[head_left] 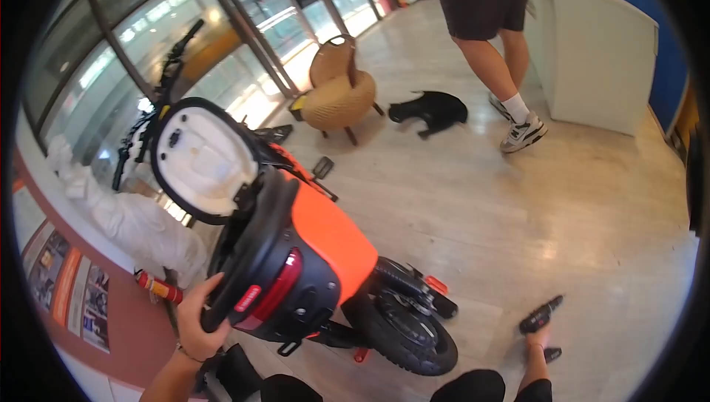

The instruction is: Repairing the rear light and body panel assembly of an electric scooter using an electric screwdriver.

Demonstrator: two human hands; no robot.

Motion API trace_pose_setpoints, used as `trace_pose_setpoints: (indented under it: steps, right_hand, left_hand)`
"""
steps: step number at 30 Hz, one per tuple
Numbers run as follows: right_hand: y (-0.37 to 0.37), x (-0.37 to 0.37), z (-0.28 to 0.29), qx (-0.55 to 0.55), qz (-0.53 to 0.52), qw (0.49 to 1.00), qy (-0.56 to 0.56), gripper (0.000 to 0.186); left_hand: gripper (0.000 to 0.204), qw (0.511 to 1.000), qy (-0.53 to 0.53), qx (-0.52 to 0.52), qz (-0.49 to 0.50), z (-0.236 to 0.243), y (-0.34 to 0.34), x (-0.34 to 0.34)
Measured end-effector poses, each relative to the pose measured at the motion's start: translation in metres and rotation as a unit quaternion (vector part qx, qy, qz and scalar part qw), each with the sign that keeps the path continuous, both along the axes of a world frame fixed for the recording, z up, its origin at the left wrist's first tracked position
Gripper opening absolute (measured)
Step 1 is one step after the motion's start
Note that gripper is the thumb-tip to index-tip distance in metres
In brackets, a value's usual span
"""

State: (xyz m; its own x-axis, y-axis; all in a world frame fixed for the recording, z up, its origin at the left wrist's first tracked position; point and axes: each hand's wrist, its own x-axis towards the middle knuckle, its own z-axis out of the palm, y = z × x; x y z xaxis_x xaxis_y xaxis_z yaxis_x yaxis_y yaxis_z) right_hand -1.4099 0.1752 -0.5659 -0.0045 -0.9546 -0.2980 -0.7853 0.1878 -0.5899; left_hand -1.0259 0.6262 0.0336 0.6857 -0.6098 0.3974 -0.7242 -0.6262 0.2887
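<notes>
An orange and black electric scooter stands in front of me, its rear end toward me. Its seat is flipped up, showing the white underside. My left hand is closed round the black grab rail at the scooter's back, beside the red tail light. Low at the right, my right hand grips a black cordless drill by its handle. The drill's nose points up and right, away from the scooter. Between the two hands is the scooter's rear wheel.
A black molded piece lies on the floor beyond the scooter, near a wicker chair. Another person stands by a white counter. At left are a red fire extinguisher and a white wrapped figure.
</notes>
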Motion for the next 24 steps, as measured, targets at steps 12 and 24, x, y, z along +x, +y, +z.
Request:
trace_pose_setpoints:
  steps: [12,24]
  right_hand:
    - [0.081,-0.039,0.08,-0.009,-0.04,0.984,-0.173,0.025]
    - [0.094,-0.055,0.307,0.017,0.019,0.954,-0.298,0.02]
  left_hand:
    - [0.068,0.999,-0.04,0.022,-0.028,0.019,0.0,-0.004]
    - [0.065,0.998,-0.029,-0.032,-0.042,0.018,0.018,-0.004]
